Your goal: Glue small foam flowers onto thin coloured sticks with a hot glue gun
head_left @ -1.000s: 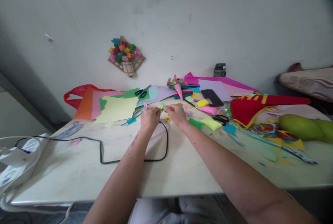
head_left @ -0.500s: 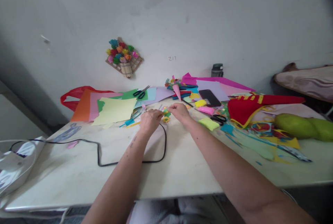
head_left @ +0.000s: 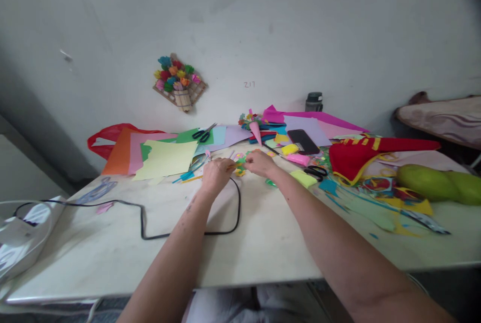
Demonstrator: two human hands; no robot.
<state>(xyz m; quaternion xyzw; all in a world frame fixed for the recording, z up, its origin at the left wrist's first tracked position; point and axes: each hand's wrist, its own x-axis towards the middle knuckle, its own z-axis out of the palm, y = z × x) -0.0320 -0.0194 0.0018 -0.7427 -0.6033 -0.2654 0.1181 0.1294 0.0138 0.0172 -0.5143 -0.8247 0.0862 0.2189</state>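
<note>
Above the middle of the table, my left hand (head_left: pixel 217 175) is closed in a pinch around a thin yellow paper strip (head_left: pixel 233 166). My right hand (head_left: pixel 260 163) is a short way to its right, thumb and fingers pressed together; what it pinches, if anything, is too small to make out. Small green and yellow paper flowers (head_left: pixel 240 172) lie just under and between the fingertips. A yellow strip (head_left: pixel 193 179) and a blue paper scrap (head_left: pixel 187 176) lie left of my left hand. Beyond both hands rests a pink paper cone (head_left: pixel 255 132) with small flowers at its top.
A black cable (head_left: pixel 239 208) loops across the table under my left forearm. Dark-handled scissors (head_left: pixel 204 134) lie on coloured sheets (head_left: pixel 165 158). At right are a phone (head_left: pixel 303 141), black scissors (head_left: pixel 316 171), a red cloth (head_left: pixel 349 159) and a green object (head_left: pixel 436 182). A bottle (head_left: pixel 313 102) stands behind.
My right hand has drawn slightly down and stays close to my left hand, which has barely moved. A small green piece now shows beside my right wrist.
</note>
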